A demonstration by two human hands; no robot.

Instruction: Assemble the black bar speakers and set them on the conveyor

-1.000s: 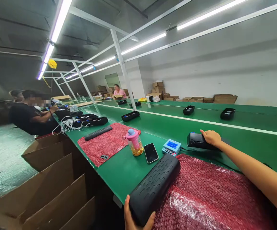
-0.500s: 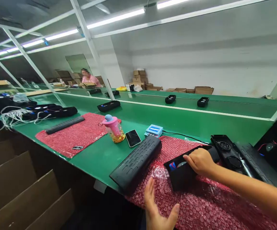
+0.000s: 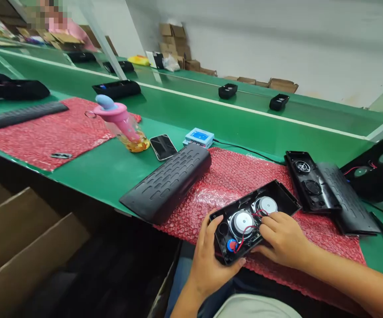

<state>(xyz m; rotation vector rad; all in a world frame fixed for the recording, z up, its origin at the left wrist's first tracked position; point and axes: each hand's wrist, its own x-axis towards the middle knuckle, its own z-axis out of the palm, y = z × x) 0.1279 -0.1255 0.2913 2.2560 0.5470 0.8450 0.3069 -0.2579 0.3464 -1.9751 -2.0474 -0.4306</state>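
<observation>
An open black speaker shell (image 3: 277, 194) lies on red bubble wrap (image 3: 234, 172) at the near edge, two round drivers and red wires showing inside. My left hand (image 3: 207, 260) grips its near left end. My right hand (image 3: 282, 238) rests on its right side, fingers among the wires. A black grille cover (image 3: 168, 183) lies just to the left, apart from both hands.
More black speaker shells (image 3: 312, 183) and a grille lie to the right. A pink-capped bottle (image 3: 121, 126), a phone (image 3: 163, 146) and a small blue meter (image 3: 198, 137) stand behind. Black housings ride the green conveyor (image 3: 227, 91). Cardboard boxes sit low left. A person works far left.
The view dropped down. My right hand pulled the shell nearer and turned its open side up. My left hand, open over the bubble wrap before, now grips the shell's end.
</observation>
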